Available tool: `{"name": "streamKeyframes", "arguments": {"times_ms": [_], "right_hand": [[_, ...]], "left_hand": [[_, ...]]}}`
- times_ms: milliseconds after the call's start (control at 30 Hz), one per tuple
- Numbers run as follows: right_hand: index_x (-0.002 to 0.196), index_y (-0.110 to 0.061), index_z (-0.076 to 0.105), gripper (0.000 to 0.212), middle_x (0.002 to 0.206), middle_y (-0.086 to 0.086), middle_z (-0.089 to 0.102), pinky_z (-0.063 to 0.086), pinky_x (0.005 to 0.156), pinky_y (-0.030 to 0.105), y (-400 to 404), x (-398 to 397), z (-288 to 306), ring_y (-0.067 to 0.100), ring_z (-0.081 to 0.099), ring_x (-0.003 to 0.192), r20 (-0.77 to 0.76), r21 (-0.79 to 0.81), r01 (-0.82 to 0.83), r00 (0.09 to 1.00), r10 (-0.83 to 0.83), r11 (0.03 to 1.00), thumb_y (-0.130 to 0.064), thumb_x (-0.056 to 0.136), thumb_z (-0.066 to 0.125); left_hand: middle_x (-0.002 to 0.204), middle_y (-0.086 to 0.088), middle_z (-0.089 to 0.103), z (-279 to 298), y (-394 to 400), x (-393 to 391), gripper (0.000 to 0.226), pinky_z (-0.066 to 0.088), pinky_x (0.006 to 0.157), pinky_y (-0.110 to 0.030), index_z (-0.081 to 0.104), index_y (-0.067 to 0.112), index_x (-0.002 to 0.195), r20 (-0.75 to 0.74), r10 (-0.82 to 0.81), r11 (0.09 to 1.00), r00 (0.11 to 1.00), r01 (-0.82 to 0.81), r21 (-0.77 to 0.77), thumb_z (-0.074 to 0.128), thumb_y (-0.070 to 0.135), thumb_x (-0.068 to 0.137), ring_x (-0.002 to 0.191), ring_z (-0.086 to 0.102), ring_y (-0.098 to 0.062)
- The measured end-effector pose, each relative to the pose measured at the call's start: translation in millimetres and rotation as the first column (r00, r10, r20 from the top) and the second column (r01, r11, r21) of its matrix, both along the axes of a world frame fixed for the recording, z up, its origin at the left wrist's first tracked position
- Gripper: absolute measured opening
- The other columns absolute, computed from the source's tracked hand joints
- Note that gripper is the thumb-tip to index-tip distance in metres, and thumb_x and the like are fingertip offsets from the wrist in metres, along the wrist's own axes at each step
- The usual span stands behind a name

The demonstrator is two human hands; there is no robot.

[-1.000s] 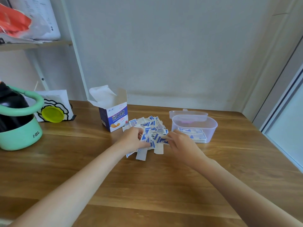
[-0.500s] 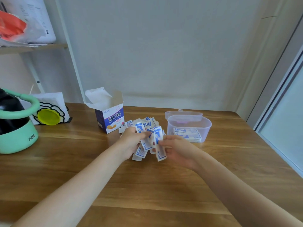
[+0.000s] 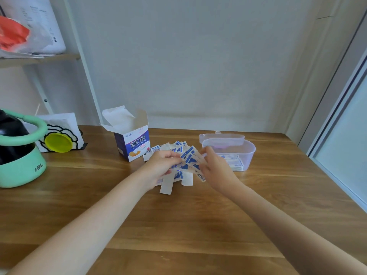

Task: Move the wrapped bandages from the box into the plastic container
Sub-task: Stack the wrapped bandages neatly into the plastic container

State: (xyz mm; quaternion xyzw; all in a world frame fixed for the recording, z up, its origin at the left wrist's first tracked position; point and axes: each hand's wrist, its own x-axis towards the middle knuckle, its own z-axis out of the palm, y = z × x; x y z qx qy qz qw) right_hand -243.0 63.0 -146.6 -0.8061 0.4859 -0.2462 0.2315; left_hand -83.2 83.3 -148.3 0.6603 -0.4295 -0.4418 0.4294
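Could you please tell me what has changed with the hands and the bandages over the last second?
Both hands, left hand and right hand, gathered a bunch of wrapped bandages from the pile and lifted it off the table, now fanned between them beside the plastic container. The box, the container and the loose bandages underneath stayed put.

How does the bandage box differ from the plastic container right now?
The bandage box is opaque printed cardboard, tall, with its top flaps open; the plastic container is clear, low and rounded, with no lid on it. The box stands left of the loose bandage pile; the container sits to the right, beyond the right hand. Wrapped bandages show inside the container; the box's inside is hidden. Both stand open-topped on the wooden table.
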Motion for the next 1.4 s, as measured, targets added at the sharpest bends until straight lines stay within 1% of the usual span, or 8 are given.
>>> {"name": "streamKeyframes", "arguments": {"times_ms": [133,433,600,700,867,967,1133,1400], "right_hand": [[0.119,-0.010,0.046,0.030,0.112,0.010,0.061,0.046,0.068,0.032,-1.1,-9.1,-6.2,0.028,0.060,0.094,-0.397,-0.265,-0.164,0.917,0.048,0.950,0.000,0.092,0.042],[0.132,-0.014,0.044,0.035,0.133,0.004,0.045,0.044,0.092,0.036,-8.1,-23.7,-27.8,0.024,0.048,0.115,-0.579,-0.161,-0.341,0.792,0.191,0.926,-0.017,0.098,0.037],[0.134,-0.014,0.034,0.036,0.133,0.008,0.042,0.042,0.093,0.036,-2.0,-27.0,-26.6,0.026,0.045,0.116,-0.639,-0.201,-0.301,0.761,0.108,0.932,-0.018,0.098,0.039],[0.135,-0.013,0.029,0.038,0.133,0.010,0.041,0.044,0.093,0.037,2.7,-31.8,-24.0,0.029,0.045,0.121,-0.684,-0.252,-0.281,0.729,0.035,0.926,-0.024,0.099,0.037],[0.133,-0.011,0.040,0.035,0.126,0.008,0.045,0.049,0.082,0.035,-6.9,-34.4,-19.3,0.025,0.054,0.111,-0.710,-0.150,-0.336,0.691,0.136,0.930,-0.016,0.098,0.038],[0.132,-0.011,0.043,0.034,0.126,0.006,0.047,0.049,0.088,0.034,-7.8,-33.7,-14.1,0.024,0.054,0.110,-0.709,-0.115,-0.395,0.675,0.203,0.912,-0.020,0.100,0.037],[0.129,-0.011,0.040,0.034,0.123,0.006,0.051,0.046,0.070,0.027,-0.5,-33.1,-12.7,0.025,0.062,0.100,-0.708,-0.160,-0.332,0.694,0.126,0.930,-0.011,0.096,0.044],[0.125,-0.012,0.048,0.031,0.118,0.005,0.053,0.049,0.081,0.029,-3.7,-39.5,-17.5,0.022,0.060,0.100,-0.681,-0.167,-0.329,0.720,0.133,0.929,-0.008,0.094,0.045]], "left_hand": [[0.100,-0.004,0.062,-7.0,7.2,4.1,0.013,0.049,0.085,-0.029,0.059,0.019,0.099,0.200,-0.151,0.985,0.968,0.131,0.111,0.062,0.014,0.087,0.079,0.057,-0.014],[0.114,0.001,0.060,-11.5,13.9,-7.8,0.037,0.048,0.084,-0.026,0.056,0.018,0.116,0.554,-0.306,0.947,0.774,0.306,0.095,0.068,0.017,0.081,0.095,0.058,-0.012],[0.097,0.003,0.060,-14.1,16.8,-17.1,0.023,0.044,0.058,-0.017,0.058,0.019,0.103,0.696,-0.276,0.936,0.663,0.351,0.036,0.067,0.025,0.083,0.085,0.058,-0.012],[0.098,-0.001,0.052,-17.9,19.3,-19.7,0.027,0.039,0.062,-0.023,0.058,0.017,0.109,0.814,-0.227,0.931,0.535,0.364,0.020,0.063,0.030,0.086,0.081,0.051,-0.012],[0.106,-0.004,0.057,-21.6,22.7,-21.2,0.025,0.042,0.071,-0.023,0.058,0.015,0.113,0.843,-0.184,0.929,0.506,0.368,-0.018,0.058,0.025,0.090,0.087,0.053,-0.014],[0.102,-0.003,0.062,-20.3,22.7,-25.0,0.018,0.047,0.075,-0.027,0.062,0.013,0.107,0.790,-0.145,0.932,0.595,0.351,-0.093,0.058,0.017,0.089,0.080,0.052,-0.011],[0.096,0.002,0.058,-21.6,22.8,-33.1,0.021,0.053,0.084,-0.029,0.060,0.013,0.105,0.678,-0.171,0.933,0.715,0.338,-0.121,0.062,0.007,0.085,0.089,0.061,-0.017],[0.112,-0.006,0.060,-25.7,31.7,-37.6,0.034,0.041,0.081,-0.024,0.056,0.019,0.127,0.899,-0.080,0.909,0.430,0.401,-0.111,0.041,0.012,0.097,0.104,0.055,-0.020]]}}
